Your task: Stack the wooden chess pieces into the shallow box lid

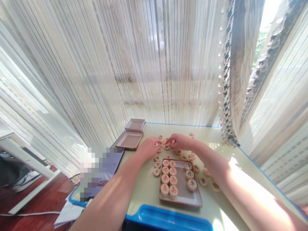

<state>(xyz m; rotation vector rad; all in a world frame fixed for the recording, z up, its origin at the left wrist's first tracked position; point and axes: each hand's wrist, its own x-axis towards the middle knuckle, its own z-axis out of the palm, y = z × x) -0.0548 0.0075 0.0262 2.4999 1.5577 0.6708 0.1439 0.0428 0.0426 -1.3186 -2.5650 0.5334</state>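
Round wooden xiangqi pieces lie on a pale green table, with my two hands among them towards the far side. My left hand (151, 147) is closed in a pinch on a xiangqi piece (157, 144), mostly covered by the fingertips. To its right, the curled fingers of my right hand (180, 141) pinch another piece (173, 141), largely hidden. Nearer to me sits a shallow open tray (180, 179). Two columns of red-marked pieces (169, 178) fill its left side, and three dark-marked pieces (190, 175) stand in a column at its right.
Loose pieces (203, 181) are scattered right of the tray, with a short column (157, 165) to its left. Two box parts (130, 140) rest at the back left, beside a dark tablet-like object (108, 170). A blue plastic edge (173, 216) is nearest me; striped curtains (168, 80) hang behind.
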